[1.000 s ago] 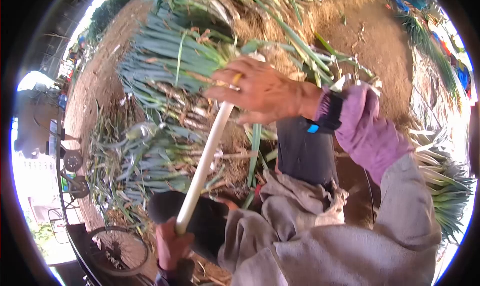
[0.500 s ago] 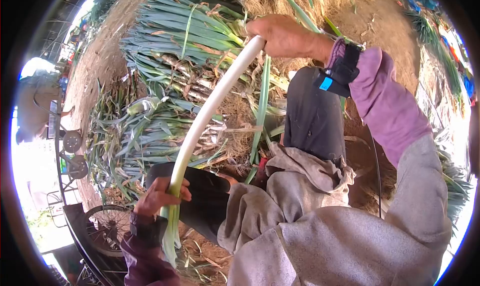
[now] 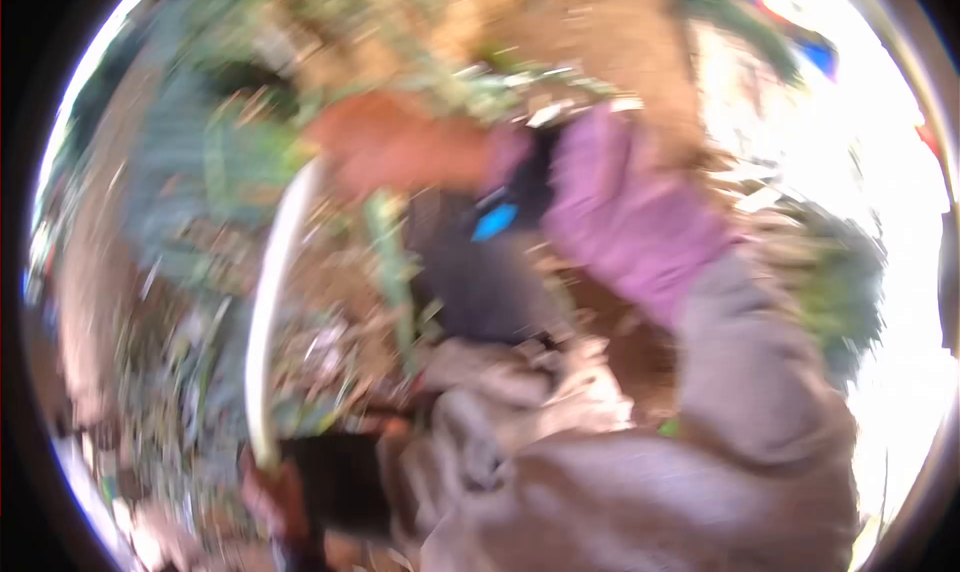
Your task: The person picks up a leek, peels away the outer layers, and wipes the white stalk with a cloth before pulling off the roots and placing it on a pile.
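A long white leek (image 3: 272, 307) is stretched between my two hands, slightly bowed. My right hand (image 3: 385, 142) is closed around its upper end, at the root side. Around the lower part, my left hand (image 3: 275, 497) is wrapped, low at the left; motion blur smears its fingers. The leek's green leaves below the left hand are hidden. A purple sleeve (image 3: 635, 217) and a dark wrist strap with a blue tag (image 3: 494, 222) cover my right forearm.
Blurred piles of green leeks (image 3: 190, 187) lie on the ground beyond my hands. Bare brown soil (image 3: 620, 42) shows at the top. My dark-trousered knee (image 3: 470, 272) is between the arms, with a greyish apron (image 3: 640, 502) across my lap. More leek greens (image 3: 840, 282) are at the right.
The view has swung to the right and blurred, so hands and leek appear farther left and lower. The leek is held more upright in view. Both hands keep their hold.
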{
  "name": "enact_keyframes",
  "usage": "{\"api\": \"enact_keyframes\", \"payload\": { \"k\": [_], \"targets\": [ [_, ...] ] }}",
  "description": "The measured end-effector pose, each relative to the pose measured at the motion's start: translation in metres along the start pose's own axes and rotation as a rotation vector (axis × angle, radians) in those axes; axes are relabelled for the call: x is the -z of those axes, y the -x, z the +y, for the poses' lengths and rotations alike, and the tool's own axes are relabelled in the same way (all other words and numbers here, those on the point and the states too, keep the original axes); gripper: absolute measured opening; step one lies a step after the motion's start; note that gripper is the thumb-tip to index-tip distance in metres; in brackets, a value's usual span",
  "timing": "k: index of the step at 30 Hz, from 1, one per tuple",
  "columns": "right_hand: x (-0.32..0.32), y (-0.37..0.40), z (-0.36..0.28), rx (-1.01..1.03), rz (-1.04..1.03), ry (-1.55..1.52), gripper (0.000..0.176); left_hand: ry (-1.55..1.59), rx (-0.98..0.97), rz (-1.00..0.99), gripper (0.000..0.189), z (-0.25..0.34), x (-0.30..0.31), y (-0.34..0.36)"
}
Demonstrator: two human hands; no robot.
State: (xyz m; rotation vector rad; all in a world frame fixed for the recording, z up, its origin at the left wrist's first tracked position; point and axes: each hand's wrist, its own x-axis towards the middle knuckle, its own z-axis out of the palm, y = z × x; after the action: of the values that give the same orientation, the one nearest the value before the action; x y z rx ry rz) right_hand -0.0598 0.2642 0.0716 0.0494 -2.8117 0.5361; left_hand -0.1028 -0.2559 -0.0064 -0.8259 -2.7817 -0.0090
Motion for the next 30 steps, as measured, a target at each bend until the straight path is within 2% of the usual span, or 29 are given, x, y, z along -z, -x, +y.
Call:
{"api": "enact_keyframes", "payload": {
  "k": [1,2,3,4,5,7,9,11,12,13,14,15,17,18,20,21,22,23,24,25,26,27,28,30],
  "targets": [
    [0.007,0.023,0.006,0.207,0.296,-0.033,0.016,-0.076,0.151,-0.086,0.063,0.003,0.0,-0.02],
    [0.011,0.038,0.006,0.237,0.475,-0.01,0.013,-0.135,0.137,-0.052,0.055,0.018,0.014,-0.037],
    [0.037,0.058,-0.005,0.062,0.358,0.016,0.013,0.029,-0.163,0.19,0.041,-0.001,-0.006,-0.058],
    [0.036,0.075,0.005,0.022,0.516,0.083,0.013,-0.126,-0.294,0.217,0.049,0.033,0.012,-0.093],
    [0.033,0.094,0.013,-0.119,0.49,0.068,0.012,-0.33,-0.261,0.104,0.036,0.063,0.039,-0.109],
    [0.022,0.126,0.031,-0.392,0.429,0.027,0.01,-0.311,-0.233,0.186,0.05,0.037,-0.002,-0.186],
    [-0.008,0.176,0.052,-0.693,0.301,-0.172,0.009,-0.421,-0.258,0.106,0.048,0.142,0.061,-0.221],
    [-0.079,0.231,0.067,-0.781,0.624,-0.438,0.011,-0.519,-0.361,0.139,0.055,0.241,0.126,-0.239],
    [-0.102,0.253,0.062,-0.805,0.757,-0.534,0.012,-0.483,-0.449,0.323,0.047,0.272,0.132,-0.257],
    [-0.106,0.279,0.042,-0.828,0.816,-0.558,0.013,-0.441,-0.704,0.616,0.043,0.313,0.152,-0.26],
    [-0.092,0.298,0.021,-0.796,0.857,-0.798,0.014,-0.399,-0.794,0.6,0.045,0.366,0.182,-0.25],
    [-0.075,0.312,0.004,-0.747,0.886,-1.036,0.015,-0.35,-0.909,0.704,0.045,0.407,0.209,-0.24],
    [-0.083,0.341,0.004,-0.842,1.081,-1.179,0.018,-0.229,-1.176,1.029,0.047,0.464,0.262,-0.201],
    [-0.053,0.359,-0.008,-0.93,1.071,-1.294,0.019,-0.136,-1.271,1.121,0.049,0.484,0.278,-0.173],
    [-0.027,0.391,-0.002,-0.902,1.319,-1.388,0.016,0.128,-1.383,1.14,0.045,0.505,0.278,-0.128],
    [-0.008,0.412,0.002,-0.969,1.356,-1.442,0.017,0.196,-1.43,1.05,0.045,0.502,0.262,-0.115],
    [0.01,0.424,0.002,-1.079,1.579,-1.308,0.011,0.192,-1.434,0.925,0.043,0.493,0.243,-0.107],
    [0.006,0.46,0.013,-0.901,1.568,-1.263,0.011,0.189,-1.428,0.804,0.04,0.484,0.223,-0.098],
    [0.015,0.48,0.016,-0.864,1.714,-1.316,0.014,0.13,-1.385,0.65,0.039,0.471,0.199,-0.097],
    [0.006,0.515,0.032,-0.753,1.74,-1.388,0.02,0.068,-1.331,0.504,0.038,0.458,0.174,-0.095],
    [0.011,0.528,0.03,-0.688,1.765,-1.282,0.025,0.014,-1.278,0.361,0.041,0.445,0.149,-0.1],
    [-0.002,0.56,0.058,-0.631,1.836,-1.467,0.034,0.052,-1.205,0.193,0.045,0.432,0.127,-0.104],
    [-0.009,0.582,0.079,-0.718,1.873,-1.457,0.036,0.09,-1.124,0.031,0.049,0.417,0.109,-0.106],
    [-0.044,0.658,0.153,-1.112,1.986,-1.247,0.035,0.192,-1.007,-0.115,0.055,0.391,0.084,-0.108]
  ]
}}
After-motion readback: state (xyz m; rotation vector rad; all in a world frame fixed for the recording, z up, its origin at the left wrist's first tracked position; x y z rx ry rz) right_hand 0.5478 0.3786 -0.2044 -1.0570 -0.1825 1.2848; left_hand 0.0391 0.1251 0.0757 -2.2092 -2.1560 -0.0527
